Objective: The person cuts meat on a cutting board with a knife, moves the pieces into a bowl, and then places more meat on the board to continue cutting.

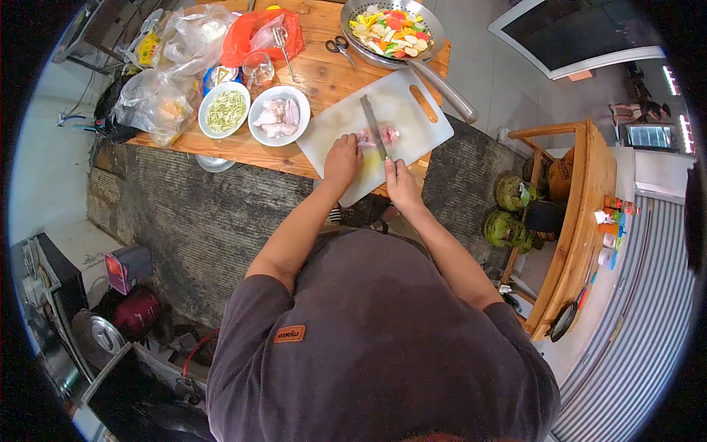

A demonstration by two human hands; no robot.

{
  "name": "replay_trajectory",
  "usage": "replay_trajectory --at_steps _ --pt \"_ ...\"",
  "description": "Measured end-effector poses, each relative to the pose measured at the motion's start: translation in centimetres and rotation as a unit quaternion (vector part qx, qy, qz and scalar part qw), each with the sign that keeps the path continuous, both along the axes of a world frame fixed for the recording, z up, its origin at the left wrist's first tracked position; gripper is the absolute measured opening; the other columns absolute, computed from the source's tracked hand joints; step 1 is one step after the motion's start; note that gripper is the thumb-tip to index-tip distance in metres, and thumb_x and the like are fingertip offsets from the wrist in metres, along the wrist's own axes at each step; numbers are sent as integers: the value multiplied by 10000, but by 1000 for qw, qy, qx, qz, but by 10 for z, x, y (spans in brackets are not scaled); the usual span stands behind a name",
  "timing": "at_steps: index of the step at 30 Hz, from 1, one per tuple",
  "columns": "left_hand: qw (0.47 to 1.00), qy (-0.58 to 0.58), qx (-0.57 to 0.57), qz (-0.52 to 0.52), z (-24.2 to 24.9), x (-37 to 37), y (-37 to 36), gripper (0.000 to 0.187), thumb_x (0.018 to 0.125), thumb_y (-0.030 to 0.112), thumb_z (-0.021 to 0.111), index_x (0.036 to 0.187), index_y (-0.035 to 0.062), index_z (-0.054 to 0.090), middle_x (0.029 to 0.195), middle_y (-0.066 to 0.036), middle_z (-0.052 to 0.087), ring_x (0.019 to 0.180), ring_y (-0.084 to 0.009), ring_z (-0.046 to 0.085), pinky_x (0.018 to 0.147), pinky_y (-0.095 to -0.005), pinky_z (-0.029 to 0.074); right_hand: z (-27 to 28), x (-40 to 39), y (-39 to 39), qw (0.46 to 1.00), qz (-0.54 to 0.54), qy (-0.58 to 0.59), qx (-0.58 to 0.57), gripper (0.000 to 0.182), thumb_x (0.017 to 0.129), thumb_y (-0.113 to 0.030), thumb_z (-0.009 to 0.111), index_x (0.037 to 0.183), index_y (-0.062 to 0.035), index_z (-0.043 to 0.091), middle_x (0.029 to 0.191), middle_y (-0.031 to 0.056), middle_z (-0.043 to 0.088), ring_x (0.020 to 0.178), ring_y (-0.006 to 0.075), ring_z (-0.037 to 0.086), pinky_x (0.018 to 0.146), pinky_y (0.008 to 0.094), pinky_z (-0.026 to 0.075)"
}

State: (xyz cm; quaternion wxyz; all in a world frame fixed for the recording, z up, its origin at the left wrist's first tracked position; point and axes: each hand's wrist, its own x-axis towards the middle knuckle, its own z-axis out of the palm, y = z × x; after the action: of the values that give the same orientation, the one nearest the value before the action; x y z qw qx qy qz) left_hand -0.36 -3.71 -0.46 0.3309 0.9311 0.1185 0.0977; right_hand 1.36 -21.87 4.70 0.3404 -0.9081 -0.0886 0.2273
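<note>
A white cutting board (pixel 331 121) lies at an angle on the wooden table, with pieces of raw meat (pixel 392 135) near its middle. My right hand (pixel 402 186) is closed around the handle of a knife (pixel 370 114), its long blade pointing away from me across the meat. Just left of the blade, my left hand (pixel 343 160) has its fingers curled down on a piece of the meat, partly hiding it. Beside the board stands a white bowl of raw chicken pieces (pixel 279 132). Further left, another white bowl (pixel 206 114) holds thin pale-green shreds.
A steel wok (pixel 431 59) of cut vegetables stands at the far right, its handle reaching past the board. Scissors (pixel 340 48), a whisk (pixel 283 51), a glass (pixel 258 68) and plastic bags (pixel 157 99) crowd the table's left and back. Green gas cylinders (pixel 508 230) stand right.
</note>
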Motion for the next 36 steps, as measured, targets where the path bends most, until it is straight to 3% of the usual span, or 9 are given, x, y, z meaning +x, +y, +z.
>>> replay_trajectory --at_steps 9,18,25,31,36 --pt "999 -7 36 13 2 -1 -4 135 921 126 631 977 6 655 980 -165 611 951 -344 619 839 -440 539 -3 -2 17 1000 -19 -10 2 556 1091 -469 346 1120 65 498 936 392 648 942 575 623 851 605 472" --pt "998 11 65 -21 -11 -1 -5 185 908 97 614 1064 1 642 1022 -147 601 947 -339 594 816 -439 546 -8 35 44 998 -37 -40 28 601 1092 -475 338 1088 87 551 939 411 643 959 565 627 870 592 488" --pt "999 -10 38 1 -11 1 -2 169 900 87 614 1036 -2 660 959 -141 604 907 -323 594 806 -414 537 0 21 37 999 -24 23 -44 693 1079 -535 318 1171 95 590 1016 398 651 1028 554 621 909 570 479" --pt "1000 -19 18 8 -11 2 -2 195 897 91 627 1066 -5 645 965 -148 591 922 -330 599 809 -433 548 0 17 45 998 -14 -25 -50 651 1082 -517 332 1126 84 579 956 395 650 974 561 628 855 594 484" --pt "999 -30 44 2 -14 2 -3 187 877 80 637 1041 -6 663 942 -139 604 904 -311 595 801 -403 535 -11 6 50 998 18 -33 -55 574 1080 -480 392 997 69 536 830 373 650 857 557 645 764 594 497"
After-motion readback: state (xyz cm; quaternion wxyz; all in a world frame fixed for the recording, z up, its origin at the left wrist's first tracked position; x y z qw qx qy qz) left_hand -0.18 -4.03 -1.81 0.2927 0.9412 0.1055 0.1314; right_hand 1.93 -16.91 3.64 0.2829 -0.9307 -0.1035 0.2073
